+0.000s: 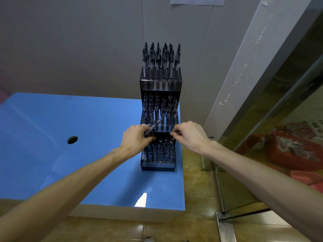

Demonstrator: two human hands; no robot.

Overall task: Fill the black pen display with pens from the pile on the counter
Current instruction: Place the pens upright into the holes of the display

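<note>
A black three-tier pen display (160, 167) stands at the right edge of the blue counter (52, 137). Several dark pens stand upright in its top tier (160, 62), middle tier (160, 110) and bottom tier (160, 152). My left hand (135, 138) grips a small bunch of pens (154, 126) that slants up to the right, just above the bottom tier's left side. My right hand (189, 135) pinches a single pen (173, 135) over the right side of the bottom tier. No pile of loose pens is visible on the counter.
A round hole (72, 140) is cut in the counter left of the display. The grey wall stands close behind it. To the right is a glass panel in a metal frame (225, 222), with red tubs (297, 151) behind it. Brown tiled floor lies below.
</note>
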